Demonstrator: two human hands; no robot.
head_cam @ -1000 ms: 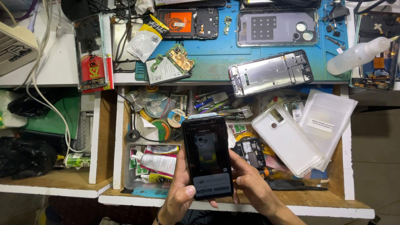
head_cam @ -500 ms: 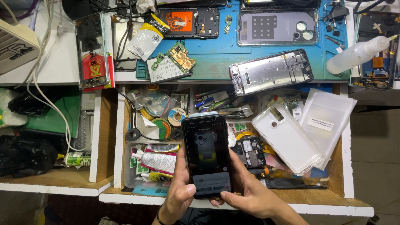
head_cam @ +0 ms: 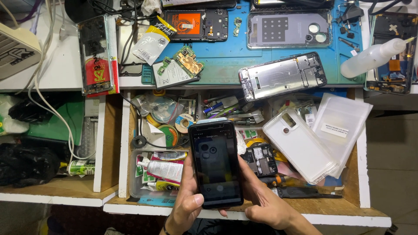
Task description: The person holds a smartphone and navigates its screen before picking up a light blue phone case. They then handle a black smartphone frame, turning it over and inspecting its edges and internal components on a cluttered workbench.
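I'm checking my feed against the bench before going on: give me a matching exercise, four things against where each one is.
Things:
1. phone
2. metal frame
3. squeeze bottle
4. clear case

Places:
A. lying in the open drawer, right of the hands
B. on the blue mat, just above the drawer
C. held in both hands over the drawer
D. at the mat's right edge, nozzle pointing right

Pairs: 1-C, 2-B, 3-D, 4-A. The left hand and right hand grip the phone's sides.

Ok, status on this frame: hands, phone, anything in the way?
Left hand and right hand both gripping black phone, screen up, over open drawer. Nothing blocking.
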